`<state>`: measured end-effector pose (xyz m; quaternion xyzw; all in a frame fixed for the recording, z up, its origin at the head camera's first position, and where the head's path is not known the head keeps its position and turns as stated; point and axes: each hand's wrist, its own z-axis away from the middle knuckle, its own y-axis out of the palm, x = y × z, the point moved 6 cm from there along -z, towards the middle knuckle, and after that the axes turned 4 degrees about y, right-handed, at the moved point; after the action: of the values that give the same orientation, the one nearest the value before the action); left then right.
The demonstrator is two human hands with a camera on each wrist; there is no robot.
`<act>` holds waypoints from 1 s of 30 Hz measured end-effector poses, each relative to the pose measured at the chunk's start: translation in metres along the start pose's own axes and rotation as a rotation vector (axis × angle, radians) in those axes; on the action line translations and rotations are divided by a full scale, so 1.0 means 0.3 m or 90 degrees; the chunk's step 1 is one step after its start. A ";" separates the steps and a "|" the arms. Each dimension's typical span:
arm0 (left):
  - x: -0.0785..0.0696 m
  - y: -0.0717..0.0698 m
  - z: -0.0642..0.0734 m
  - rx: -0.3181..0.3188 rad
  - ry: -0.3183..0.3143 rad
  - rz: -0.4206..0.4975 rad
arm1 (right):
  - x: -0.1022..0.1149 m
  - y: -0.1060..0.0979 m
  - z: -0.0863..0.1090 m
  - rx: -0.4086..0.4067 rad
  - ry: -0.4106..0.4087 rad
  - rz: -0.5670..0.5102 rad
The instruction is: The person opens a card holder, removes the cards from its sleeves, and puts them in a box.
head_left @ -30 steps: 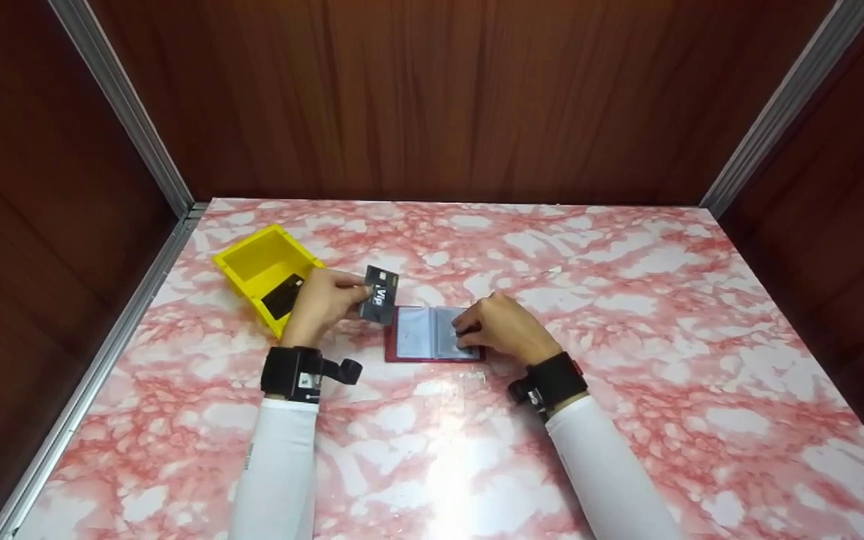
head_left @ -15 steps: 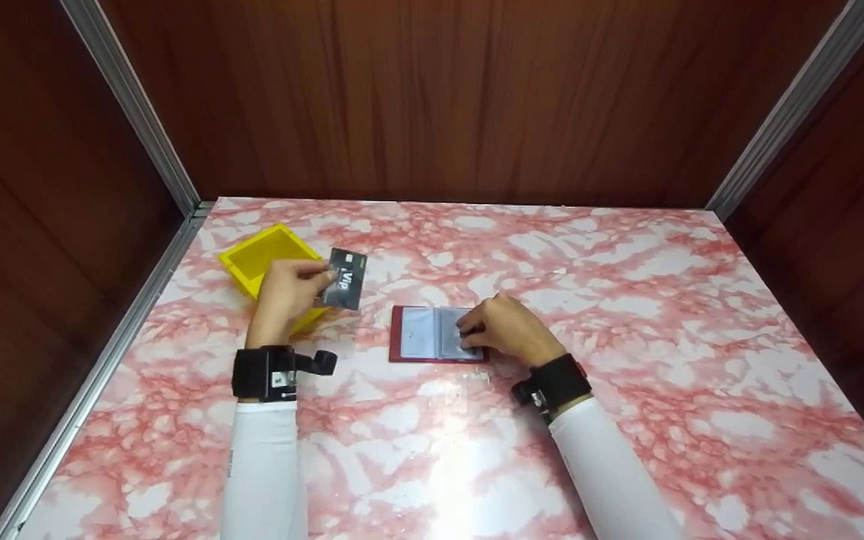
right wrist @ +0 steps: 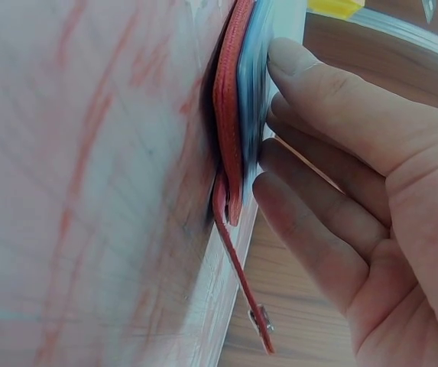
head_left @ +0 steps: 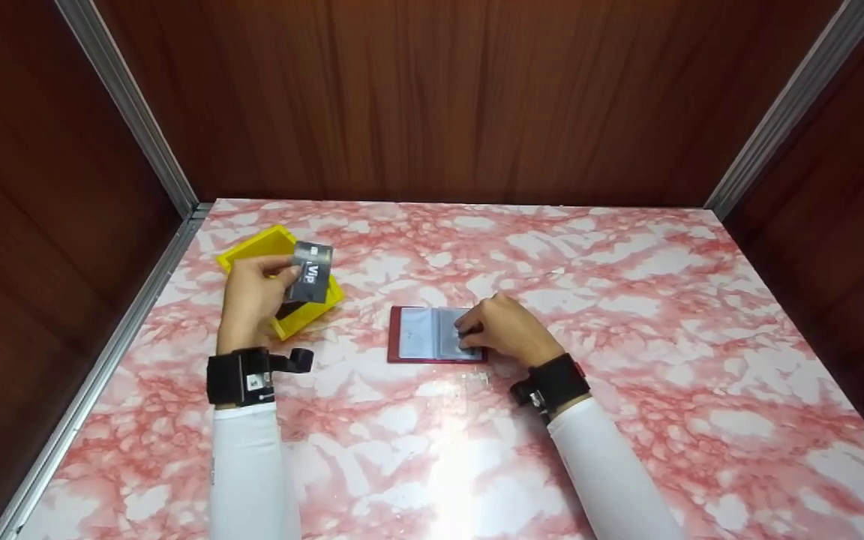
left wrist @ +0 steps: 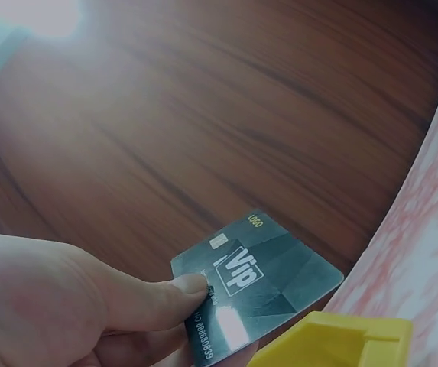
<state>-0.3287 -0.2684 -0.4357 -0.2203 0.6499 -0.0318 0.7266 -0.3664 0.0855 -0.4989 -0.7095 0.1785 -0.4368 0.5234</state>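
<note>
In the head view my left hand (head_left: 250,296) pinches a dark grey bank-style card (head_left: 310,271) above the yellow box (head_left: 303,322). The left wrist view shows the thumb flat on the card's face, beside the printed word "Vip" and a chip. Red covers and clear sleeves make up the card holder (head_left: 417,334), which lies spread on the table. At its right-hand page, the fingertips of my right hand (head_left: 511,328) rest on the sleeves. In the right wrist view the holder (right wrist: 230,99) is seen edge-on, its strap with a metal snap hanging out.
Something dark lies partly hidden in the yellow box under my left hand. The table (head_left: 627,337) has a red and white marbled top. Brown wood-grain panels (head_left: 432,97) with metal corner rails stand at the back and sides.
My left hand has moved left with the card, from beside the card holder to over the yellow box. The right hand has stayed on the sleeves.
</note>
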 end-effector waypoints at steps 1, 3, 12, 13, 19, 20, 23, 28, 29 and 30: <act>0.001 -0.009 0.000 -0.005 0.003 -0.013 | 0.000 0.001 0.000 0.001 0.001 -0.001; 0.004 -0.025 -0.003 -0.013 0.007 -0.028 | 0.001 0.002 0.000 0.001 0.001 0.000; -0.011 -0.083 -0.012 -0.166 0.115 -0.085 | -0.002 0.003 0.001 0.004 0.010 -0.001; -0.013 -0.084 -0.012 -0.184 0.132 -0.095 | -0.002 0.003 0.001 0.003 0.007 0.001; -0.020 -0.067 -0.017 -0.241 0.198 -0.199 | 0.001 0.001 0.001 -0.006 -0.007 0.001; -0.020 -0.061 -0.018 -0.245 0.205 -0.218 | 0.001 0.001 0.002 -0.006 -0.008 0.000; -0.020 -0.038 -0.026 -0.244 0.223 -0.256 | 0.000 0.002 0.001 -0.005 -0.008 0.000; -0.012 0.006 -0.041 -0.212 0.228 -0.310 | 0.003 0.001 0.000 -0.006 -0.011 0.006; -0.009 0.013 -0.044 -0.207 0.227 -0.320 | 0.004 0.001 -0.001 -0.006 -0.011 0.006; -0.006 0.019 -0.046 -0.201 0.228 -0.330 | 0.004 0.002 -0.002 -0.005 -0.012 0.005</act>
<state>-0.3437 -0.2666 -0.4368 -0.4785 0.6864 -0.1522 0.5260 -0.3661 0.0840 -0.4987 -0.7148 0.1783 -0.4274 0.5241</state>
